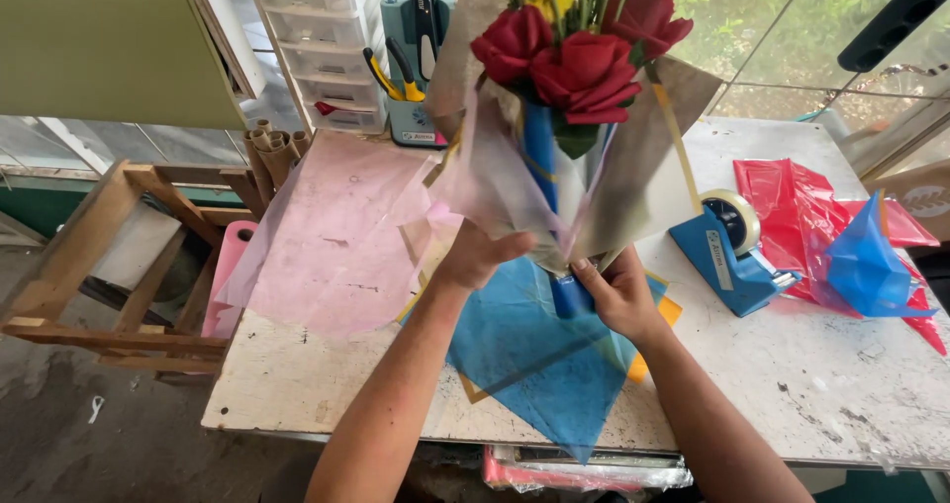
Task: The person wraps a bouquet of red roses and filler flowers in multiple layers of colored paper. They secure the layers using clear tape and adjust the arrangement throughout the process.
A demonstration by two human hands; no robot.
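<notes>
A bouquet of red roses (584, 53) with yellow flowers behind stands upright above the white table (327, 384), wrapped in grey-brown translucent paper (633, 167) over a blue inner wrap. My left hand (475, 256) grips the wrapping at the bouquet's lower left, where a pink sheet (336, 226) trails off to the left. At the lower right of the base, my right hand (618, 290) pinches the wrap. A blue sheet (534, 355) on a yellow one lies beneath.
A blue tape dispenser (732, 251) stands right of the bouquet. Red and blue sheets (851, 236) lie at the table's right. A holder with scissors and pliers (406, 78) and plastic drawers (317, 38) stand at the back. Paper rolls (272, 152) and a wooden frame (119, 256) are at left.
</notes>
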